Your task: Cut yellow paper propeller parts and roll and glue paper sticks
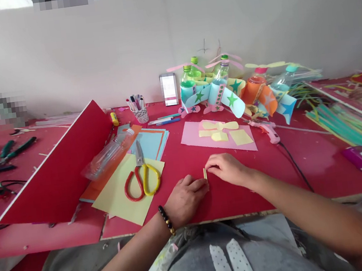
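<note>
A small, narrow, pale yellow paper strip (205,173) stands out against the red tabletop, close to the front edge. My left hand (186,199) has its fingers together, pressing on the near end of this strip. At the strip's far end, my right hand (227,168) is closed in a pinch, thumb against fingertips; whether it grips the paper is hard to make out. Beyond them lies a pink sheet (190,134) bearing several cut pale yellow pieces, among them a propeller shape (220,126). Left of my hands, scissors (141,172) with red and yellow handles rest on a pale yellow sheet (127,209).
Decorated bottle planes (220,90) stand at the back, beside a phone (169,90) and a pen cup (139,112). A pink glue gun (269,130) with its cord lies to the right. A red board (58,165) leans at left, near a plastic bottle (112,153).
</note>
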A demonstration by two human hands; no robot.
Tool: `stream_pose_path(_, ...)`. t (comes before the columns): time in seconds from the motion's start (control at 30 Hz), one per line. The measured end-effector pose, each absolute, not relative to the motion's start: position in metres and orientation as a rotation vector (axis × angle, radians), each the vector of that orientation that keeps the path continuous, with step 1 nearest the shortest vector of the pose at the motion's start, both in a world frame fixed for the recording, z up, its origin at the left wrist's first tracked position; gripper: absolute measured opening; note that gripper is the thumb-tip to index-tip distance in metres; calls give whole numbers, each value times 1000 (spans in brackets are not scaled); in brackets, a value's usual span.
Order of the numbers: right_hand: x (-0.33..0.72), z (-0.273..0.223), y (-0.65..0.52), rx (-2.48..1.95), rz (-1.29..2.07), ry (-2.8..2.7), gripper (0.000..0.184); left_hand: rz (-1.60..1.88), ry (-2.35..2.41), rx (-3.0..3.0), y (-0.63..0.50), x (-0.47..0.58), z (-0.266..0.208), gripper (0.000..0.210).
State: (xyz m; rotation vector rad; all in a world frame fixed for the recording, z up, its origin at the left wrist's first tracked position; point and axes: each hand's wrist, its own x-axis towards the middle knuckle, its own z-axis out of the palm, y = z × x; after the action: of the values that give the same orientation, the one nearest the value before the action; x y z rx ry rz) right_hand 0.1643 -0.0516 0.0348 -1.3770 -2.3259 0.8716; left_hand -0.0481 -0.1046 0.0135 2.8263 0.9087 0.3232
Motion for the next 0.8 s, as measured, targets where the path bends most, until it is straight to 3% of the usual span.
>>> stream_pose_path(0.13,174,17,-80,-1093,589,-2436,35,323,894,2837,-104,-47,13,34)
stream_pose_path(0.27,179,5,-89,-1003,365,-2529,38,356,899,2819,-102,-45,12,32)
stream_pose_path(0.8,183,8,-86,-981,343,-2561,36,414,692,2772,-86,-54,10,33)
